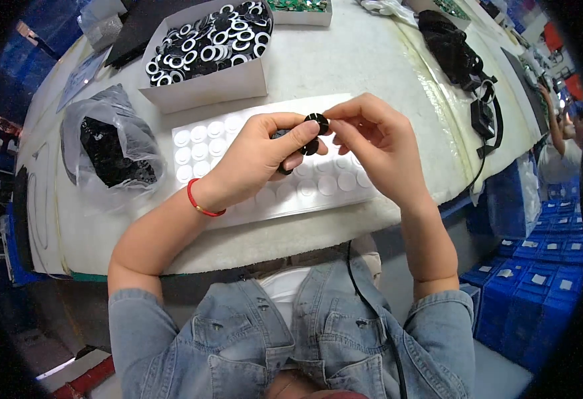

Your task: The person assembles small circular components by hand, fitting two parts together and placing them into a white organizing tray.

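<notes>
My left hand (258,156) is closed around several small black round parts (317,124), one of them held up between thumb and forefinger. More dark pieces show under its fingers. Close against the right edge of the raised part, my right hand (378,143) has its thumb and forefinger pinched together; what lies between those fingertips is hidden. Both hands are above a white sheet (238,211) with rows of round white stickers (199,151), and they cover its middle.
Beyond my left hand stands an open white box (205,92) heaped with black-and-white rings (219,50). A clear plastic bag (78,153) of black pieces lies at left. Green circuit boards (298,5) sit in a far box. Black adapter (483,120) and cable lie at right.
</notes>
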A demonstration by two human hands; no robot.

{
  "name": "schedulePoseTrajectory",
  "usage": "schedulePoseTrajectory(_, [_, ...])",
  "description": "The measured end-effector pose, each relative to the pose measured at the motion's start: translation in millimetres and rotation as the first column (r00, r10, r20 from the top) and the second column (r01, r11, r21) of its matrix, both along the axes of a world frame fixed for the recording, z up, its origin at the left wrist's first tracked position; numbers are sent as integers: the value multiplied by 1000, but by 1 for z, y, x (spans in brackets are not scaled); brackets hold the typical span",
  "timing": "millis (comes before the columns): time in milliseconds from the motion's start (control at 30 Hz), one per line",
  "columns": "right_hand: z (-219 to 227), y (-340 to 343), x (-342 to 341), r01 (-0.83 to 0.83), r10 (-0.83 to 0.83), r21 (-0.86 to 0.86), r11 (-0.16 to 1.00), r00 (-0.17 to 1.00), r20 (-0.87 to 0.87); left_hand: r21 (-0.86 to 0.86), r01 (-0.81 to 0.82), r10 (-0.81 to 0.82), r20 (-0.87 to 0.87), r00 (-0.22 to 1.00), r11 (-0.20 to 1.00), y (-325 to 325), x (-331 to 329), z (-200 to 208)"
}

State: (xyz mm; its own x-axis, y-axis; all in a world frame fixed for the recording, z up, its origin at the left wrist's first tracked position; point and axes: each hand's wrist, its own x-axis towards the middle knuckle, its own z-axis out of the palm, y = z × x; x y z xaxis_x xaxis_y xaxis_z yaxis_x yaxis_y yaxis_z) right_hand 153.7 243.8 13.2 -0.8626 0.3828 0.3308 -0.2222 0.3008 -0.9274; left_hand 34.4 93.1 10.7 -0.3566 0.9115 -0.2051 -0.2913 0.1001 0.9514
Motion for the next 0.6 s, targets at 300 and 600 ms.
schedulePoseTrajectory(300, [-13, 2, 26, -304, 156, 325, 896, 898, 411, -41, 44, -36, 189, 981, 998, -4, -12, -8])
schedulePoseTrajectory(600, [-9, 10, 8, -443, 227, 416, 794, 851, 474, -66, 29, -12, 247, 969, 997, -4, -10, -13])
